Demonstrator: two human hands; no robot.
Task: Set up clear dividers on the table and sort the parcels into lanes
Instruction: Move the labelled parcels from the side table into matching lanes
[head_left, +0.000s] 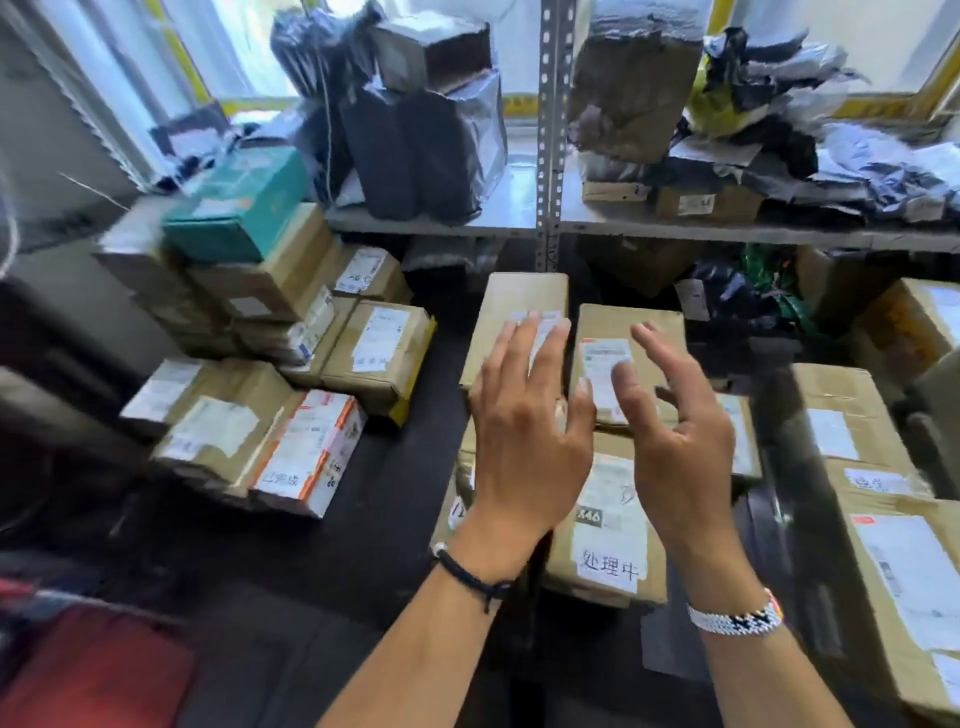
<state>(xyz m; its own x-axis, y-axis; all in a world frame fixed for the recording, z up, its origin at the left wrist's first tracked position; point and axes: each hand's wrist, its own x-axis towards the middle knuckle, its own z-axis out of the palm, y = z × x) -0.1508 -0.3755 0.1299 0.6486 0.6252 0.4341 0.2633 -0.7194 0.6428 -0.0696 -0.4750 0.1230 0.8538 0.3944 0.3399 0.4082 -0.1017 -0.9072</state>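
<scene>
Left hand: the left hand (524, 431) is back-up, its fingers (501, 364) straight and spread, grasping nothing; it hangs over the near edge of the far brown box (519, 296). Whether it touches the box cannot be told.
Right hand: the right hand (680, 441) has its palm turned inward and its fingers loosely bent and released, holding nothing, over the second brown box (631, 325).
Middle parcels: the two far boxes lie side by side with a thin gap between them. Nearer lies the labelled box (608, 545), its near edge facing the person.
Left parcels: the left stack (249, 431) is piled in layers, with a teal box (239, 208) on top at the back. Its right edge is ragged.
Right parcels: the right boxes (852, 415) run along the desk's right side, out to the frame edge.
Open room: a bare dark strip of desk (415, 493) separates the left stack from the middle parcels and widens toward the person.
Behind: the shelf (498, 221) carries black bags (415, 140), and its front edge sits above the far boxes.
</scene>
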